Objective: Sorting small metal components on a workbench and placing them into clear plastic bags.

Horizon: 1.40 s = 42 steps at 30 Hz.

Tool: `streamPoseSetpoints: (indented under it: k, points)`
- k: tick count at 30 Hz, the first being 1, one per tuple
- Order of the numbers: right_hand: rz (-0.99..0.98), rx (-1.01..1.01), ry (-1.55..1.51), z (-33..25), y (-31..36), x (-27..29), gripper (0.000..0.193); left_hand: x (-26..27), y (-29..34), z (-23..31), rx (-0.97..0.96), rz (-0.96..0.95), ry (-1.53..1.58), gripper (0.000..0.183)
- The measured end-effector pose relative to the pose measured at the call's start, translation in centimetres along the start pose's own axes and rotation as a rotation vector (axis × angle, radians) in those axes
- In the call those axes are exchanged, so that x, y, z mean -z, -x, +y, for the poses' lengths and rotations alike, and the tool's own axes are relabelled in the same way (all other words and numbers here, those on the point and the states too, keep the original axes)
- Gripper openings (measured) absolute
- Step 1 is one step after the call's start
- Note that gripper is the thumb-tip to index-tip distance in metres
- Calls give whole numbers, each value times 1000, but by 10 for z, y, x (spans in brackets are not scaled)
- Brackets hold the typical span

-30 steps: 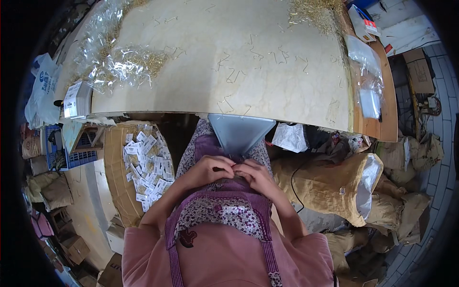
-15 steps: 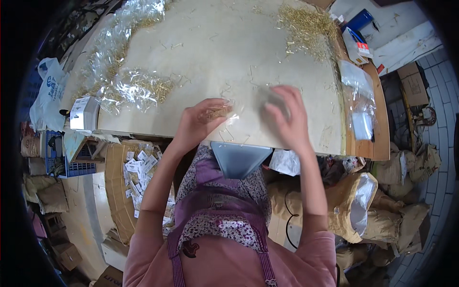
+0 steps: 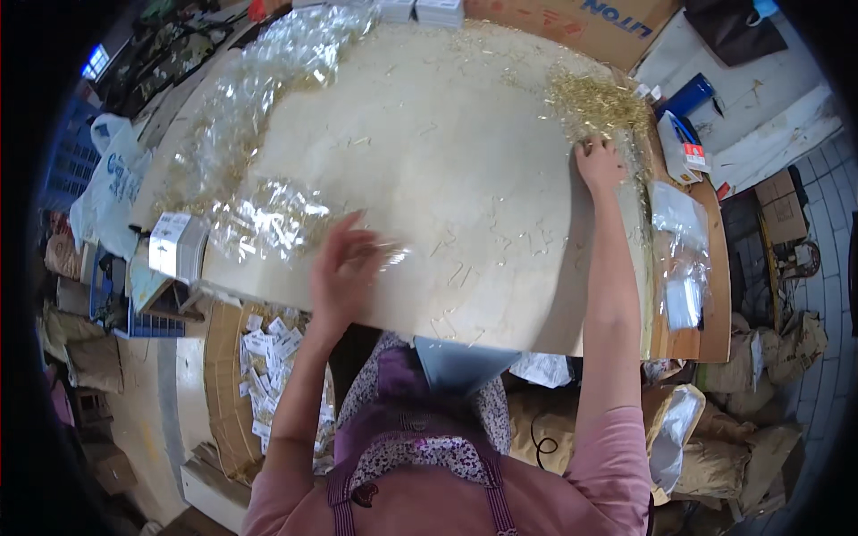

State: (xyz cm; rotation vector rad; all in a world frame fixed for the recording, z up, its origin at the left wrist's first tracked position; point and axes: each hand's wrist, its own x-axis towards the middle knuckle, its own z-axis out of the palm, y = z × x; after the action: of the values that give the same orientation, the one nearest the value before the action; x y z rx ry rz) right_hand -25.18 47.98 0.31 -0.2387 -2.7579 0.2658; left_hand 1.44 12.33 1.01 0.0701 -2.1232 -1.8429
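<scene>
My right hand (image 3: pixel 601 166) is stretched to the far right of the table. Its fingers are apart and bent down at the near edge of a heap of thin gold-coloured wire hooks (image 3: pixel 594 100). Over the left middle of the table is my left hand (image 3: pixel 344 272), smeared by motion. Close to its fingers shows a blurred small clear plastic bag (image 3: pixel 390 256); whether they grip it I cannot tell. Beside that hand lies a pile of shiny filled clear bags (image 3: pixel 277 219). Loose wire pieces (image 3: pixel 460 272) are scattered between both hands.
A long mound of clear bags (image 3: pixel 237 116) lines the table's left side. A white card stack (image 3: pixel 177 246) sits at the left corner. Plastic sleeves (image 3: pixel 681 219) lie on the right ledge. Below the table, an open carton (image 3: pixel 228 393) holds carded packets, and a blue-grey chute-like piece (image 3: pixel 465 364) hangs at the front edge.
My right hand has gone from the front middle to the far-right wire heap. My left hand, which held a clear bag of gold wire, has shifted left toward the bag pile. The view has tilted up.
</scene>
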Motion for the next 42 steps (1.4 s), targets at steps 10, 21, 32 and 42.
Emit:
streamPoseSetpoints:
  k: [10,21,32,42]
  points:
    - [18,415,-299,-73,84,23,19,8,-15,17,-478,358,-915,56]
    - [-570,66,-1453,-86,99,103,16,-108,-72,18,-364,-294,-414,49]
    - [-92,5,-1240,-30,88,101,15,-154,-150,28,-84,-363,85,24]
    - [135,69,-465,59,138,121,25,-143,-186,50,-93,-329,-101,24]
